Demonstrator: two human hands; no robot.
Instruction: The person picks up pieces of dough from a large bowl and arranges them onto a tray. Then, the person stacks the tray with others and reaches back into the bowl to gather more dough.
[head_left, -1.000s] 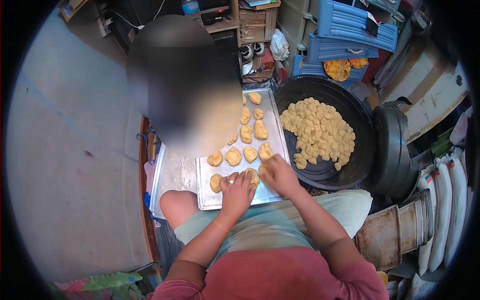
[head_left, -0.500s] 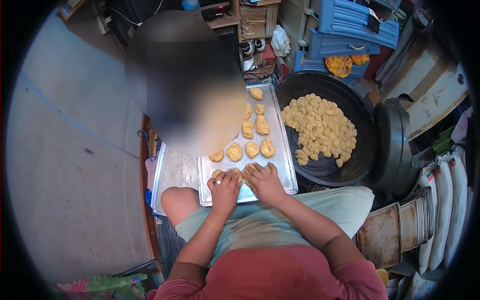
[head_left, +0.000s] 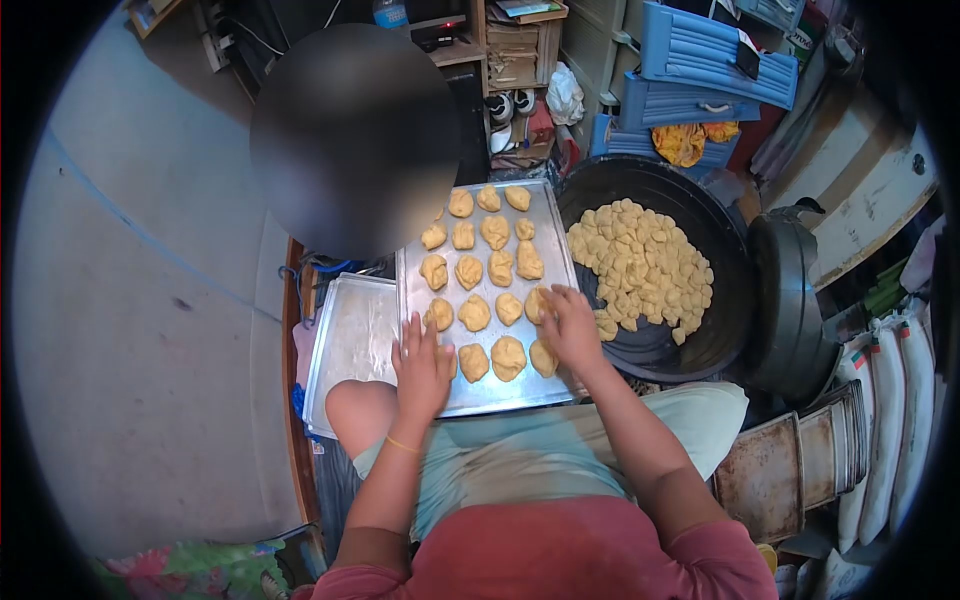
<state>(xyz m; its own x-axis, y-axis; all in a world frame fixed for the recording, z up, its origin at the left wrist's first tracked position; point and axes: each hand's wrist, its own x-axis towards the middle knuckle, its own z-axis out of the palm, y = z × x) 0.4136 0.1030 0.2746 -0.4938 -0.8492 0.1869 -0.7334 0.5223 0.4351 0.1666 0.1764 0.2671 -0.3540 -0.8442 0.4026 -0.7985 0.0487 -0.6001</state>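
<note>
Hands apart. Left hand (head_left: 421,368) lies open at the metal tray (head_left: 487,398); right hand (head_left: 570,330) touches 1 lumpy dough piece (head_left: 535,306), grip unclear. Tray bears 5 dough rows.

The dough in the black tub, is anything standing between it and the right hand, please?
The tub's raised rim, on the side facing the tray, stands between the right hand and that dough.

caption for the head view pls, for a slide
Both hands at a metal tray set with rows of dough pieces, beside a black tub holding more dough.
</note>
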